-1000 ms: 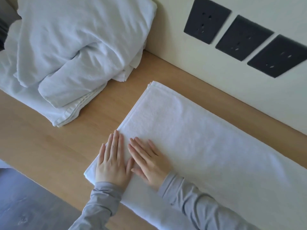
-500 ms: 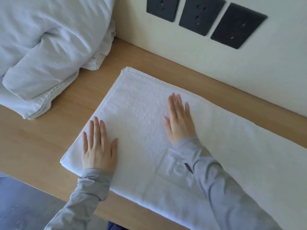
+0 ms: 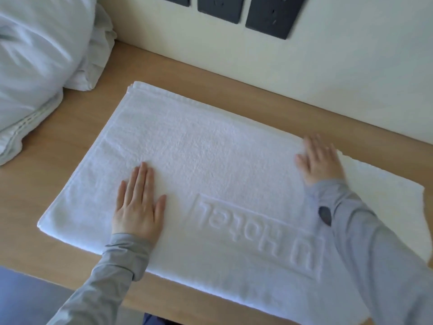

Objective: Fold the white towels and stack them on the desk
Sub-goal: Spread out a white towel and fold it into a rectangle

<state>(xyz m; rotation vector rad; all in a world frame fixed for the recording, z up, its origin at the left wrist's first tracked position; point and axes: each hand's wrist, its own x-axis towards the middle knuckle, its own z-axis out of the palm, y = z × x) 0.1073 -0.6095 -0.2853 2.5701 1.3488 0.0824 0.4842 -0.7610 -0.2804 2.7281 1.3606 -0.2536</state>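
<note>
At 5 o'clock, near corner of the folded white towel (image 3: 210, 160) hidden under the right sleeve (image 3: 375, 254) and cropped by the frame. Embossed lettering upside down, first characters hard to read. At 7 o'clock, left hand (image 3: 138, 205) flat on the towel, fingers straight, gripping nothing. At 3 o'clock, right hand (image 3: 318, 160) blurred, spread flat by the far edge, holding nothing. Open desk (image 3: 70, 141) strips at 9 and 12 o'clock. Heaped white linen (image 3: 35, 66) at 10 o'clock, cropped. Dark wall plates (image 3: 274, 17) at 12, tops cut off.
</note>
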